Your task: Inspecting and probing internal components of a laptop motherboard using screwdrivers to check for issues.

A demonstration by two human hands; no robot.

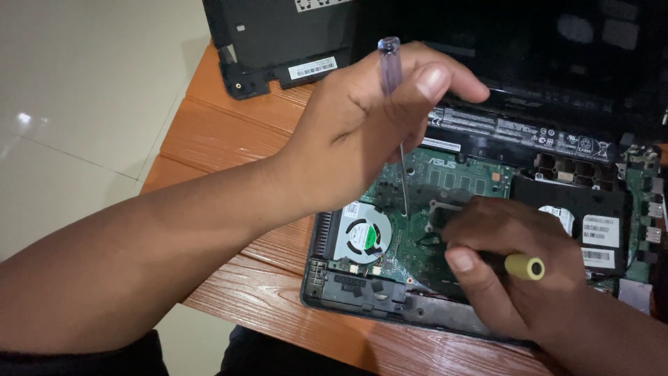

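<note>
The left hand (362,129) is reaching in from the near left and is closing its fingers and thumb around a screwdriver with a clear handle (390,66), holding it upright so that its thin metal shaft is pointing down onto the green circuit board (410,244) of an opened laptop (334,289). The shaft's tip is touching the board just right of the round cooling fan (363,235), at the left edge of the dark square recess in the middle of the board. The right hand (511,268) is lying low over the near right part of the board, and it is gripping a second tool with a yellow-capped handle (525,267), whose end is sticking out to the right between the thumb and the curled fingers; the working end of this tool is hidden under the hand. The two hands are sitting close together over the board without touching. A long black battery pack (522,132) is running along the far side of the board, and a black drive with white labels (584,223) is sitting to the right. The laptop is resting on an orange-brown wooden tabletop (229,118), and a detached black cover panel (278,42) is lying at the far left edge, beyond which pale floor tiles (83,104) are showing.
</note>
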